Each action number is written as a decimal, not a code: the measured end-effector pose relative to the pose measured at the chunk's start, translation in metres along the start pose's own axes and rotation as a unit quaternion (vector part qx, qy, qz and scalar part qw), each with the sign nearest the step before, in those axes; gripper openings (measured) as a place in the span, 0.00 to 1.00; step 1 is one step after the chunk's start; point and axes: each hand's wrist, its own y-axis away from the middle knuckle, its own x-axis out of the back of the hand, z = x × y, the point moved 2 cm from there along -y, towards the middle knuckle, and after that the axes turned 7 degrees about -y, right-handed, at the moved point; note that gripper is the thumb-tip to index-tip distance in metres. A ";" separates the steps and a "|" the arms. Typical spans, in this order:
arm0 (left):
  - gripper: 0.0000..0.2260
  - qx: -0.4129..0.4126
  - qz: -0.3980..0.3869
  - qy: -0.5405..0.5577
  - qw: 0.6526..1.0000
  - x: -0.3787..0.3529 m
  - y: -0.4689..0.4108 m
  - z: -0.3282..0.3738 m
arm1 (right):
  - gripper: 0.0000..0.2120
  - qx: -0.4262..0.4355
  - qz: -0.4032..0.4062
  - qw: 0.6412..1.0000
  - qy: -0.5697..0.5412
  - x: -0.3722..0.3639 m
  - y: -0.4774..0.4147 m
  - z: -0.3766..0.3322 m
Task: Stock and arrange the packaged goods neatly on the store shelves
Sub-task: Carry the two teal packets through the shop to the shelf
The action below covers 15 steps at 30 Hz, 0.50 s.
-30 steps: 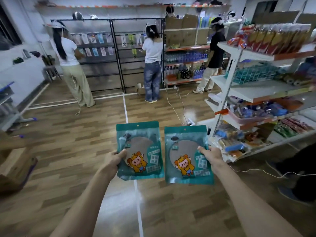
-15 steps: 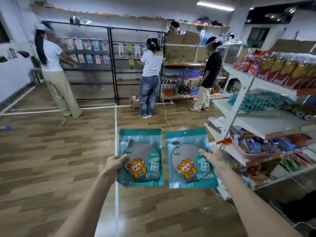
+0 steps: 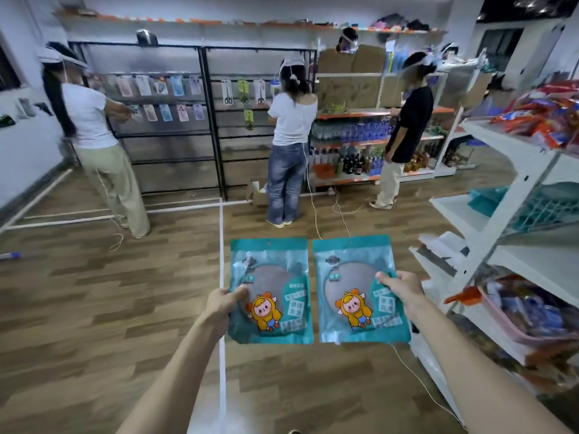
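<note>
Carrying step: left hand [image 3: 223, 300] and right hand [image 3: 404, 285] each pinched a teal packet [image 3: 271, 327] [image 3: 360, 255], fingers clamped on edges; next probably needed a turn to the white shelf [image 3: 513, 170].

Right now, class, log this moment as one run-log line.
left hand: holds left teal packet | right hand: holds right teal packet | packets: side by side above wooden floor | white shelf unit: at right | both unshelved

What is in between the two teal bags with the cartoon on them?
Nothing. In the head view, only a thin gap parts the left bag and the right bag, with the wooden floor showing through it.
</note>
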 end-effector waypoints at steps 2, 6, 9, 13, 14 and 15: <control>0.13 -0.006 0.012 0.001 1.000 -0.001 -0.043 0.024 | 0.06 0.002 -0.005 1.000 -0.002 -0.027 -0.048 -0.012; 0.10 -0.001 0.043 -0.001 0.999 0.003 -0.122 0.082 | 0.09 -0.006 -0.030 0.999 -0.008 -0.085 -0.141 -0.049; 0.10 -0.004 0.059 -0.008 0.998 0.005 -0.175 0.125 | 0.08 0.002 -0.045 0.999 -0.001 -0.122 -0.196 -0.083; 0.11 0.006 0.054 -0.017 0.998 -0.006 -0.246 0.172 | 0.05 0.005 -0.056 0.998 0.008 -0.155 -0.254 -0.114; 0.11 0.007 0.049 -0.021 0.999 -0.012 -0.265 0.182 | 0.05 0.003 -0.055 0.998 0.008 -0.159 -0.269 -0.118; 0.11 0.007 0.043 -0.023 0.999 -0.020 -0.283 0.193 | 0.04 -0.001 -0.050 0.999 0.004 -0.163 -0.287 -0.120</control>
